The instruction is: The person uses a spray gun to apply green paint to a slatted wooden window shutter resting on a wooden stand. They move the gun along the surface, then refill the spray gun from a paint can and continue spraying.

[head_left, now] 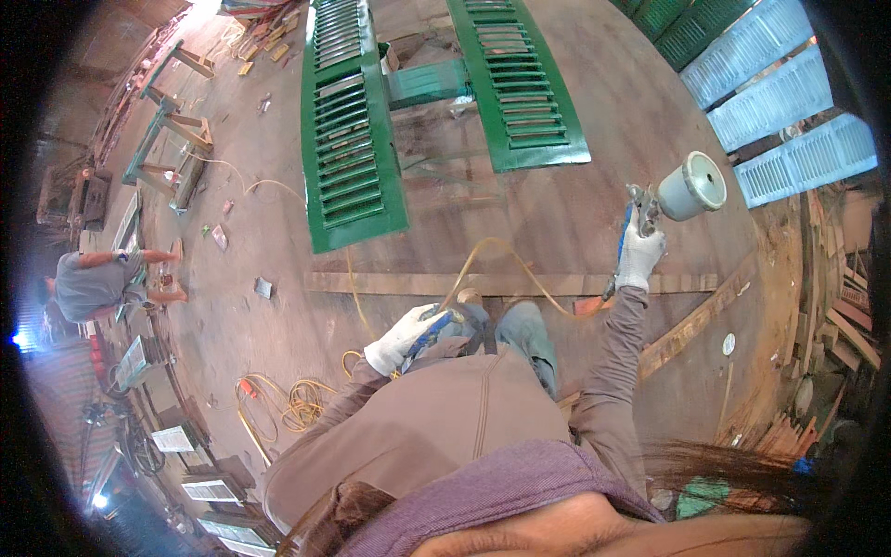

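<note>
My right hand (pixel 640 252), in a white work glove, is closed round a spray gun (pixel 647 206). The gun's round grey-white paint cup (pixel 685 193) sits tilted at its far end. A yellowish air hose (pixel 509 246) rises from below the gun's handle and loops across to my left. Near my waist, my left hand (pixel 408 339), in a white and blue glove, is closed round that hose. Ahead of me, apart from both hands, are two green louvred shutters: the left one (pixel 382 172) reaches closer to me than the right one (pixel 568 121). A green support (pixel 427 85) spans between them.
Light-blue shutters (pixel 803 158) and dark green ones (pixel 701 32) lean at the right. Scrap wood (pixel 849 320) is piled there. A timber strip (pixel 371 284) lies before my feet. Coiled hose (pixel 302 404) lies at the left, where another person (pixel 93 286) works. Trestles (pixel 153 135) stand farther off.
</note>
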Tool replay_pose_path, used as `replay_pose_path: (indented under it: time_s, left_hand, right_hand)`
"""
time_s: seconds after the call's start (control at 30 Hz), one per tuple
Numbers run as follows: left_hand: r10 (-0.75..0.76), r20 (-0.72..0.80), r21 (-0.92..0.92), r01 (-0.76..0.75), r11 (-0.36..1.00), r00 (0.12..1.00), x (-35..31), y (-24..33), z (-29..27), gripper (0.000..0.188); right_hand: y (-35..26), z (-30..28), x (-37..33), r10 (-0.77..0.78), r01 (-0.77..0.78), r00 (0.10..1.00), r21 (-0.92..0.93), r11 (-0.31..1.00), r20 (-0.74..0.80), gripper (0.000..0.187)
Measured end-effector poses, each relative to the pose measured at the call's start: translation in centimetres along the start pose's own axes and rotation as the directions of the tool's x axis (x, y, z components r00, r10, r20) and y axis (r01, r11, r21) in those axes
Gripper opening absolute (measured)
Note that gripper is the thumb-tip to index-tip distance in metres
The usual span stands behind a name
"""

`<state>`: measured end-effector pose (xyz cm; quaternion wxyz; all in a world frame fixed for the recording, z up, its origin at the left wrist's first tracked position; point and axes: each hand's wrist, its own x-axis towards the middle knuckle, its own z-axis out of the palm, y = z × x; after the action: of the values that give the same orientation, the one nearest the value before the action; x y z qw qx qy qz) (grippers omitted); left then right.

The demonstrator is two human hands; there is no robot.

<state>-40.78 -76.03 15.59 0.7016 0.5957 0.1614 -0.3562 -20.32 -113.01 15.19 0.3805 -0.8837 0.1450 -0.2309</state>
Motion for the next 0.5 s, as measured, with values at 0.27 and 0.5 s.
replay_pose_path:
  time_s: [0.27, 0.5]
  left_hand:
    - [-0.037, 0.027, 0.011, 0.036, 0.999, 0.999, 2.0, 2.3, 1.8, 0.035]
    - [0.007, -0.068, -0.099, -0.014, 0.995, 0.998, 5.9, 4.6, 6.2, 0.027]
  right_hand:
    - [-6.5, 0.5, -3.3, 0.038, -0.336, 0.856, 0.5, 0.798, 0.516, 0.023]
    - [-1.8, -1.2, 1.1, 0.201, -0.43, 0.844, 0.404, 0.807, 0.497, 0.025]
